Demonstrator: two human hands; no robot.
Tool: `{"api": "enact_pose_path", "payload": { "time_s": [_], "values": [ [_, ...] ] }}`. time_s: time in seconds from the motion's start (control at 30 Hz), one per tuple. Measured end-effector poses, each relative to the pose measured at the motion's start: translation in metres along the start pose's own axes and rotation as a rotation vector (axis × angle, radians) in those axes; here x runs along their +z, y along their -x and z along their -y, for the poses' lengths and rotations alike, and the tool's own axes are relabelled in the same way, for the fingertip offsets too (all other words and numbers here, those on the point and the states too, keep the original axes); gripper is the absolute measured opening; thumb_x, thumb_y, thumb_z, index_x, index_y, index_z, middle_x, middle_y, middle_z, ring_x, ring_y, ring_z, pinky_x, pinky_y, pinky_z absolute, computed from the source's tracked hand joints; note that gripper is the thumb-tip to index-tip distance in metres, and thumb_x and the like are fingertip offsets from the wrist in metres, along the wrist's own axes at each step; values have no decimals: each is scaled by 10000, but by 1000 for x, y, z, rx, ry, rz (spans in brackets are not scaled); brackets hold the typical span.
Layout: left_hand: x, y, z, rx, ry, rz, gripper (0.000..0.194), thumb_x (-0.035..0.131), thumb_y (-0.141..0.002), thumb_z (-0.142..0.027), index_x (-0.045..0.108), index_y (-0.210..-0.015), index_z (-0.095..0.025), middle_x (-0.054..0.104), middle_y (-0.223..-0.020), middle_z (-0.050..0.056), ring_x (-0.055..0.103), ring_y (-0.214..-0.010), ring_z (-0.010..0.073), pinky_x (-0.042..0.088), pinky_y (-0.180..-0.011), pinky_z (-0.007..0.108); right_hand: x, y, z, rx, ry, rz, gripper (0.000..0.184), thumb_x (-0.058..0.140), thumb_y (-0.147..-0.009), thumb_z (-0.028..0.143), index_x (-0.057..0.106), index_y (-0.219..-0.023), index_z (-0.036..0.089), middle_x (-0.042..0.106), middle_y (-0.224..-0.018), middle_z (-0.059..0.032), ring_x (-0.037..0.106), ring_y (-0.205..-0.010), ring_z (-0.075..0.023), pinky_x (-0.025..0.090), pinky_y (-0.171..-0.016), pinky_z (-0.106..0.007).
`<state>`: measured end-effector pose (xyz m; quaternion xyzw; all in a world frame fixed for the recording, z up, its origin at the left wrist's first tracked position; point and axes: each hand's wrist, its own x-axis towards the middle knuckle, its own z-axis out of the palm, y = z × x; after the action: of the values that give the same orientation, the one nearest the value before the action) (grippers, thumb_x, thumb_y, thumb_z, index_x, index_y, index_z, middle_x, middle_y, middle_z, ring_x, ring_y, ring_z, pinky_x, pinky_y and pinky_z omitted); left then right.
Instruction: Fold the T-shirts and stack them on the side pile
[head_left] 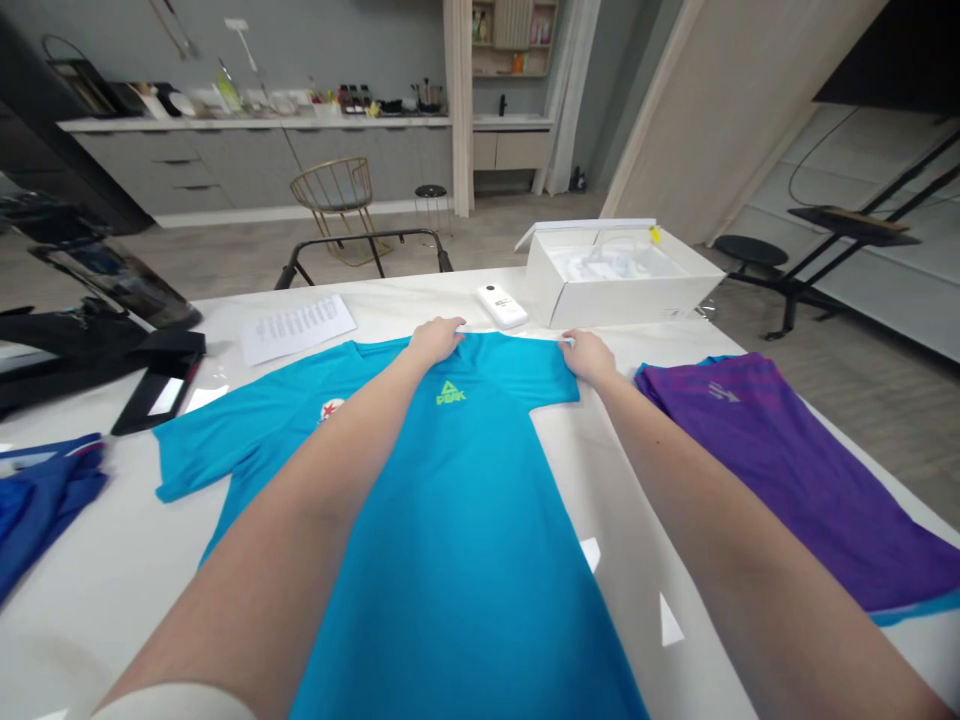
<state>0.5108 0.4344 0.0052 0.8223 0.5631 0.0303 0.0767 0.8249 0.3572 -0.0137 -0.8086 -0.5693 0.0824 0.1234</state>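
Note:
A bright blue sports shirt (465,480) with a green logo lies flat on the white table (112,570), its collar end away from me. My left hand (435,340) rests on the far edge of the shirt near the collar, fingers curled over the cloth. At the shirt's far right shoulder, my right hand (589,355) pinches the edge of the fabric. Both arms stretch forward over the shirt.
A purple shirt (787,460) lies to the right, a dark blue garment (37,500) at the left edge. Beyond the shirt sit a white remote-like device (501,305), an open white box (615,275) and a printed sheet (296,327). Black equipment (97,330) occupies the left.

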Motion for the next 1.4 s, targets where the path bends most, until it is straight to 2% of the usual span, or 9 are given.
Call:
{"api": "enact_pose_path", "payload": {
  "time_s": [0.27, 0.47, 0.63, 0.73, 0.87, 0.97, 1.07, 1.2, 1.4],
  "values": [
    [11, -10, -1, -13, 42, 8, 351, 476, -981, -377, 653, -1255, -247, 673, -1194, 156, 668, -1070, 341, 519, -884, 430, -6, -7, 2, -26, -3, 69, 237, 664, -957, 358, 738, -1069, 162, 691, -1125, -120, 642, -1004, -235, 467, -854, -307],
    [13, 1, 3, -20, 177, -110, 281, 464, -991, -326, 644, -1176, -215, 687, -1093, 154, 663, -1005, 322, 493, -857, 416, -45, 25, 36, -147, -81, 56, 252, 645, -960, 335, 736, -1008, 105, 684, -908, -98, 603, -840, -195, 413, -752, -270],
    [7, 18, 18, -1, 688, -281, 88, 547, -938, -218, 621, -972, -187, 710, -900, 62, 649, -854, 199, 476, -836, 313, -90, 72, 93, -340, -358, 104, 256, 681, -898, 382, 698, -897, 126, 609, -740, -22, 512, -674, -138, 356, -652, -253],
    [-4, 32, 27, -2, 1016, -325, 51, 565, -914, -205, 593, -938, -170, 693, -853, 39, 635, -794, 162, 476, -749, 265, -102, 106, 140, -498, -519, 206, 285, 683, -890, 421, 648, -873, 139, 531, -630, 19, 442, -585, -114, 307, -578, -242],
    [-20, 59, 45, -15, 1366, -351, 128, 592, -912, -242, 581, -1002, -152, 668, -858, 42, 639, -819, 154, 475, -678, 229, -93, 153, 210, -655, -624, 374, 243, 707, -894, 370, 622, -858, 145, 501, -576, 46, 420, -533, -92, 294, -543, -225],
    [-25, 87, 67, -89, 1469, -292, 338, 624, -919, -265, 561, -1232, -154, 702, -1035, 77, 668, -898, 154, 510, -761, 245, -72, 174, 251, -706, -614, 551, 217, 655, -953, 345, 655, -912, 132, 624, -670, 8, 494, -555, -100, 358, -562, -229],
    [-23, 121, 95, -280, 1275, -225, 393, 566, -963, -299, 542, -1328, -155, 696, -1170, 120, 680, -870, 169, 514, -732, 272, -44, 161, 263, -733, -467, 469, 217, 604, -991, 326, 712, -962, 139, 684, -768, -25, 560, -632, -130, 414, -626, -253],
    [-15, 171, 117, -371, 661, -135, 379, 543, -966, -499, 687, -1059, -161, 726, -1046, 127, 683, -918, 257, 503, -793, 342, -3, 112, 246, -655, -169, 125, 203, 595, -955, 198, 727, -1107, 170, 695, -1008, -78, 628, -946, -226, 470, -874, -328],
    [-5, 223, 98, -294, 251, -130, 541, 488, -942, -680, 664, -1016, -173, 707, -1085, 153, 660, -1043, 335, 488, -883, 416, 39, 72, 241, -630, 69, 66, 511, 453, -1002, 232, 509, -1504, 312, 470, -1458, -144, 442, -1318, -352, 450, -1029, -550]
  ]
}}
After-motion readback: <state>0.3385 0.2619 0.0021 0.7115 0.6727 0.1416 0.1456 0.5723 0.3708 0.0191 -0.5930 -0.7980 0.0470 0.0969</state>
